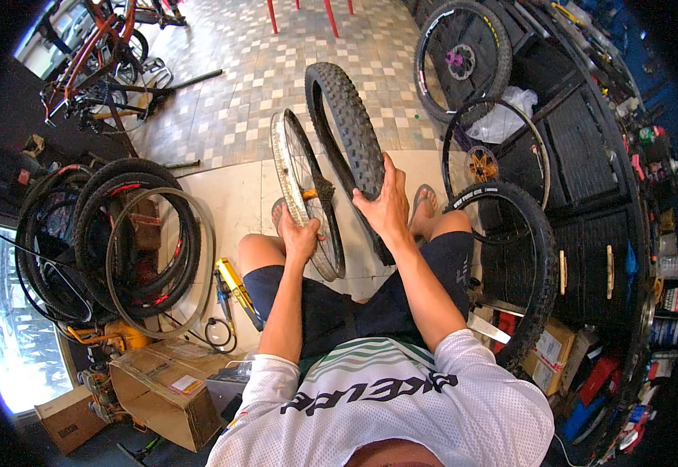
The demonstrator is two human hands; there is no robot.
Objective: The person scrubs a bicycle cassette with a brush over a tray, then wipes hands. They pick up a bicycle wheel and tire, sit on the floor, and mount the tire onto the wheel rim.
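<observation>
Between my knees stands a bare bicycle wheel (283, 159), its rim bed pale and blotchy, with a dark sprocket cluster and an orange hub at its centre. My left hand (301, 238) is closed around the near part of the rim, thumb on the pale rim bed. Just right of the wheel, apart from it, a loose black knobby tire (348, 113) stands upright. My right hand (388, 206) grips its tread, with the thumb toward the inner edge and the fingers over the knobs. The tire's near end reaches down beside my right thigh.
Several tires (133, 241) are stacked at the left, near a yellow pump (234, 284) and a cardboard box (164, 385). On the right, wheels (463, 58) and another tire (539, 311) lean by black drawers (588, 257). A bike frame (90, 58) stands at the far left, red stool legs (331, 17) beyond.
</observation>
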